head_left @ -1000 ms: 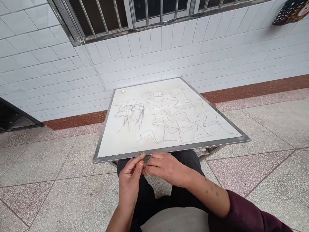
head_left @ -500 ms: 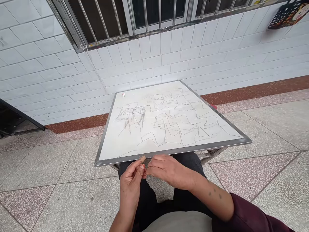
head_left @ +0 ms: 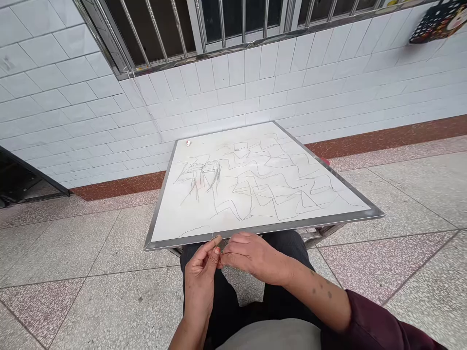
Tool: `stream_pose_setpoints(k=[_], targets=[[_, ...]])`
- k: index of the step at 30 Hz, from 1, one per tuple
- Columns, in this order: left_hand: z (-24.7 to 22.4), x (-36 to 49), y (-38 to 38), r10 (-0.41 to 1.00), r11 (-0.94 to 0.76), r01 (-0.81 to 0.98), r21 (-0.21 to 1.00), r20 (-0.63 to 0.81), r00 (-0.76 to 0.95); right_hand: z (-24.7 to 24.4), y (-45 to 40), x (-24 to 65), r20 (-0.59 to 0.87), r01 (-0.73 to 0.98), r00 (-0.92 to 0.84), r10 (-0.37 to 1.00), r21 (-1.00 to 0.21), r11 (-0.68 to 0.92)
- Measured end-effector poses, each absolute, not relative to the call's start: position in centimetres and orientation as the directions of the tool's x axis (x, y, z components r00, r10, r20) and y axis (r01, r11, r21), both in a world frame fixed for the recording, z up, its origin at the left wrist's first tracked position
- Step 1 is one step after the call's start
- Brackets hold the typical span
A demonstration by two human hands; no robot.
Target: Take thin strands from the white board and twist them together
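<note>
My left hand [head_left: 200, 277] and my right hand [head_left: 251, 255] meet just below the near edge of a white table [head_left: 182, 218] with a grey rim. The left fingers pinch a thin dark wire [head_left: 212, 232], which runs up onto the tabletop. A tan covering wraps one left fingertip. The right fingers are bent together against the left fingertips; what they grip is too small to make out. Many bent wires [head_left: 270, 201] lie across the middle and right of the table, and a denser bunch of straighter ones [head_left: 202, 170] is on the left.
A small white and red item [head_left: 188, 143] sits at the table's far left corner. Behind stands a tiled wall [head_left: 182, 107] with a barred window [head_left: 233, 24]. A patterned bag [head_left: 438, 22] hangs at upper right. My legs are under the near edge.
The whole view has shifted very slightly. Both hands stay in nearly the same place and pose at the table's near edge.
</note>
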State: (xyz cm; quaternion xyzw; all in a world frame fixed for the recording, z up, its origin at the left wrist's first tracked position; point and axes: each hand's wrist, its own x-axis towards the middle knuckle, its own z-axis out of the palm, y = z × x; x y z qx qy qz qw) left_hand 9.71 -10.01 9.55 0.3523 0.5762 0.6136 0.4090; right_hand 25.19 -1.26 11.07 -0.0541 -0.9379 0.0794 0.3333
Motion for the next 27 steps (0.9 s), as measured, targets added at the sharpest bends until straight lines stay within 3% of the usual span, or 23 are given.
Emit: stream_pose_setpoints(k=[6,11,18,27], targets=[[10.4,10.3,-10.0,0.911,-0.058,-0.246,0.968,-0.049,-0.409,10.4,-0.7,25.3,0.689,0.019,-0.663,0.291,-0.373,0.927],[10.8,10.7,-9.9,0.904,-0.068,-0.294,0.953,-0.066,-0.422,9.5,-0.1,25.4,0.665,-0.011,-0.579,0.472,-0.586,0.811],[10.6,10.6,-10.0,0.918,-0.048,-0.286,0.957,-0.071,-0.391,9.2,0.3,25.4,0.619,-0.032,-0.566,0.545,-0.677,0.736],[10.2,10.5,-10.0,0.909,-0.004,-0.180,0.984,-0.071,-0.410,9.4,1.2,26.1,0.542,-0.050,-0.678,0.496,-0.707,0.705]])
